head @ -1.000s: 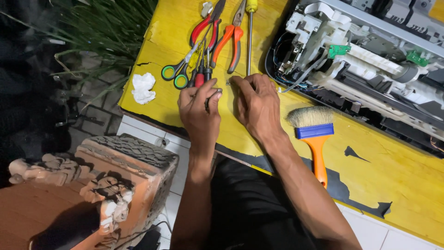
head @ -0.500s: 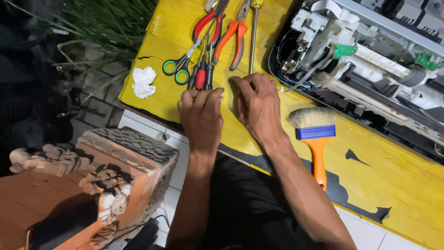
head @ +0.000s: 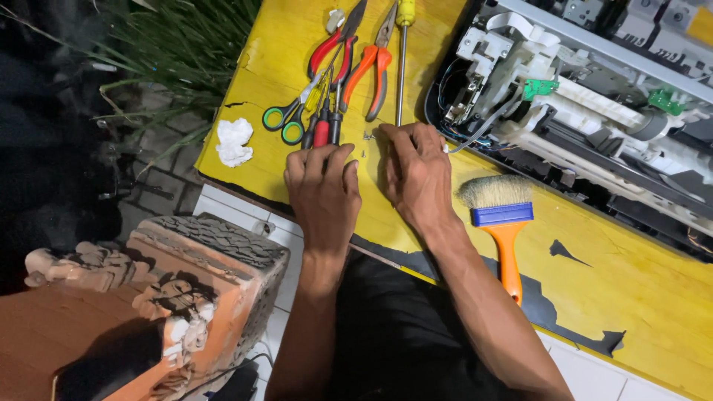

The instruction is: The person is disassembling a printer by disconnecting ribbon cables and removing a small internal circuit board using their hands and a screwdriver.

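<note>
Both hands lie palm-down on the yellow tabletop (head: 631,275), close to its near edge. The left hand (head: 324,189) has its fingers extended and slightly apart, gripping nothing; the fingertips touch the handle ends of the small screwdrivers (head: 324,126) lying just ahead of it. The right hand (head: 417,174) rests just beside it, its fingers loosely curled downward against the wood, and whether they pinch anything I cannot tell. In the narrow gap between the two hands lie a few tiny screws (head: 367,137), small enough that they may be some other metal bits.

Ahead of the left hand are green-handled scissors (head: 284,119), red-handled pliers (head: 334,48), orange-handled long-nose pliers (head: 373,63) and a long yellow-handled screwdriver (head: 401,63), packed side by side with little room between them. A crumpled white tissue (head: 234,141) sits near the table's left edge. To the right of the right hand lies a paintbrush (head: 503,223) with an orange handle and blue ferrule, with open wood beyond it. The opened printer (head: 594,96) fills the far right corner. Below the table's edge stands a reddish carved stone block (head: 148,297).
</note>
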